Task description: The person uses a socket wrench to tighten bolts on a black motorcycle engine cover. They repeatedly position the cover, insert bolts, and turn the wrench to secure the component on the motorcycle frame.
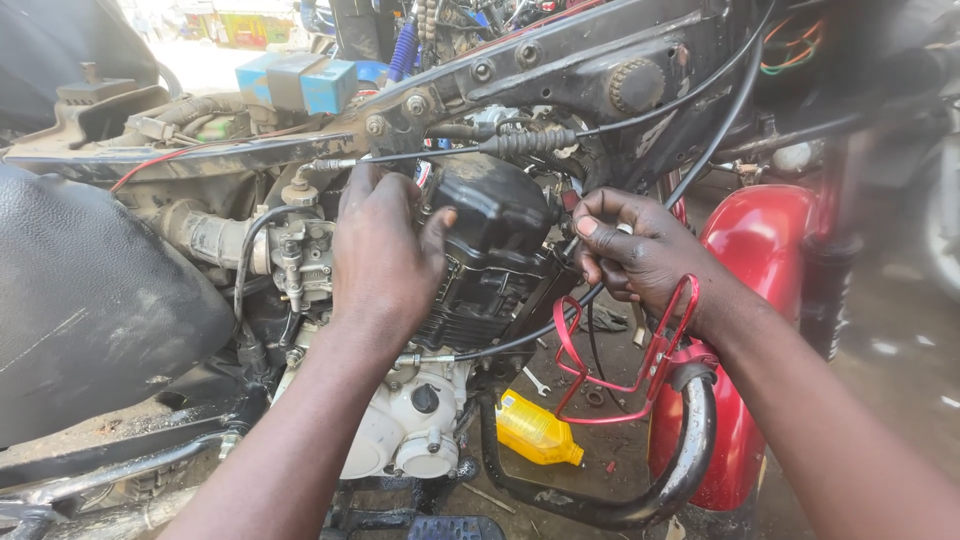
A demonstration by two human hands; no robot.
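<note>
Yellow bottle (pixel 537 431) on ground | L hand (pixel 385 250) on engine head (pixel 493 215)

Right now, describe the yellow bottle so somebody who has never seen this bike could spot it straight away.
Start at the red fender on the right side of the motorcycle and drop to the dirt ground under the engine. The yellow bottle lies on its side there, just inside the curved black crash bar, below the right hand. It is the only bright yellow plastic thing among dark, greasy metal parts.
</note>
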